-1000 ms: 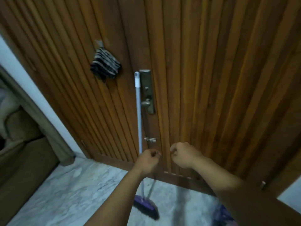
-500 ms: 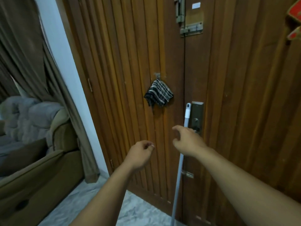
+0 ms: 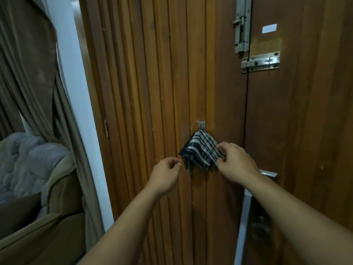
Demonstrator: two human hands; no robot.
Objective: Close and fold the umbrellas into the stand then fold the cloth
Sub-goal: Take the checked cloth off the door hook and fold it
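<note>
A dark blue and white checked cloth [image 3: 200,151] hangs bunched from a small hook [image 3: 202,124] on the wooden door [image 3: 152,73]. My right hand [image 3: 236,160] touches the cloth's right edge, fingers curled and pinching the fabric. My left hand [image 3: 168,172] hovers just left of the cloth's lower corner, fingers loosely curled with thumb near forefinger, holding nothing. No umbrella or stand is in view.
A white broom handle [image 3: 243,222] leans against the door below my right wrist, beside the metal lock plate and lever [image 3: 264,217]. Bolts [image 3: 242,25] sit high on the door. A brown curtain [image 3: 38,83] and a sofa [image 3: 34,217] with a grey blanket fill the left.
My view has risen from the door's bottom to the hook. Both hands lifted up to the cloth, and my right hand has taken hold of its right edge.
</note>
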